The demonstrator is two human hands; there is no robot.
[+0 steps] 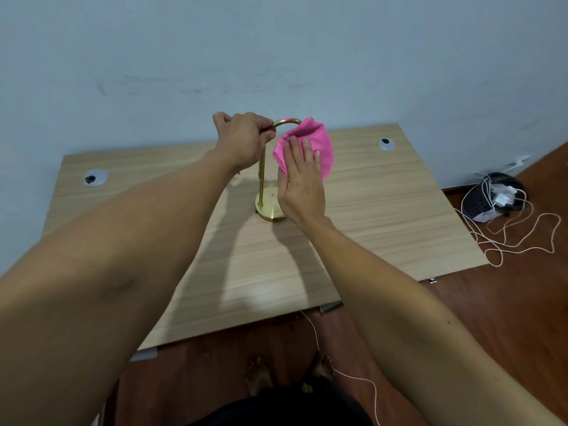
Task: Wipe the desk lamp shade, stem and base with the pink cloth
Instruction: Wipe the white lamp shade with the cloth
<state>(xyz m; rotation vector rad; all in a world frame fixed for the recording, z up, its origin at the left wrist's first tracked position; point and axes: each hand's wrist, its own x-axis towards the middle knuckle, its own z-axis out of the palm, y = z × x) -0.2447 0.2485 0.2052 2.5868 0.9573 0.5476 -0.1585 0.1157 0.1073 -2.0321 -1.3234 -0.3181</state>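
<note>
Both forearms are bare from elbow to wrist, with no sleeve, watch or ring showing on the left hand (242, 139) or the right hand (302, 179), while dark clothing covers the lap and two bare feet stand on the floor below.

Wooden desk (384, 210) under brass lamp base (269, 207)

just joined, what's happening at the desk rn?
A person is cleaning a brass desk lamp on a wooden desk. The left hand grips the curved top of the stem to steady it. The right hand presses the pink cloth flat over the shade end, which is covered. The round base is bare, not being wiped now.
</note>
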